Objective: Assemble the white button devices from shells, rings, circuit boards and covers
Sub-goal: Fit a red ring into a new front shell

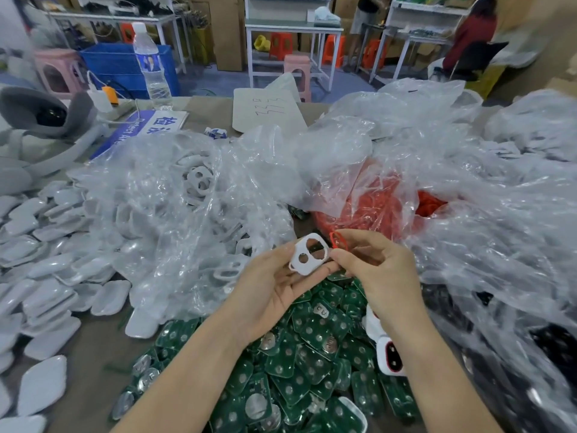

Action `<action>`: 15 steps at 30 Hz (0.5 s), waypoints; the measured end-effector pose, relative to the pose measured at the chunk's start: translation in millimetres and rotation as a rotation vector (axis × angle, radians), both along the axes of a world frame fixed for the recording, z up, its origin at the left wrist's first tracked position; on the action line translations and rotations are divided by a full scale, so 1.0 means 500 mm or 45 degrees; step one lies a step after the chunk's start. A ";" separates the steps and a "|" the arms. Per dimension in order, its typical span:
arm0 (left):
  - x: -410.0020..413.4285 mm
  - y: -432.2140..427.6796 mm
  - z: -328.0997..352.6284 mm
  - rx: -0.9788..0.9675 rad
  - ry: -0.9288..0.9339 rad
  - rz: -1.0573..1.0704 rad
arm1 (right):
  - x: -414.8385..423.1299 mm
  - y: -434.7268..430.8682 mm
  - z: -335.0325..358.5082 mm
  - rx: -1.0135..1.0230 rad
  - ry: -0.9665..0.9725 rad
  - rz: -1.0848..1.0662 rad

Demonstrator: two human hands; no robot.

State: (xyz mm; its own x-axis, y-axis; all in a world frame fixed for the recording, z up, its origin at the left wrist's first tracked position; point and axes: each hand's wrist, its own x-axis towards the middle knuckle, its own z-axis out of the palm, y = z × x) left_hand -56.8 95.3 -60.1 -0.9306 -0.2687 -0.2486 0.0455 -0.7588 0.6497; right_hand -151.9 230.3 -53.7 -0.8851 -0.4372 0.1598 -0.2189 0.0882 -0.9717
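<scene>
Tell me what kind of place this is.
Probably a small factory assembly workshop: heaps of green circuit boards and white covers lie loose on the table, a bag of red rings sits open, and workbenches with plastic stools stand behind.

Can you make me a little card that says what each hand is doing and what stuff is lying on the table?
left hand: holds a white shell with two holes
right hand: pinches a red ring close beside the shell
under the hands: green circuit boards in a pile
left side: white covers in a heap
behind the hands: clear bag full of red rings
far back: water bottle, upright
</scene>
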 end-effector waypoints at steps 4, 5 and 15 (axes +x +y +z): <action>0.000 0.000 -0.004 -0.035 0.015 -0.002 | 0.015 -0.003 0.004 0.027 0.142 0.046; 0.000 0.000 -0.005 -0.039 0.026 -0.013 | 0.020 -0.005 0.004 0.035 0.199 0.066; 0.001 -0.002 -0.009 -0.209 -0.011 -0.043 | 0.032 -0.012 0.002 0.106 0.328 0.132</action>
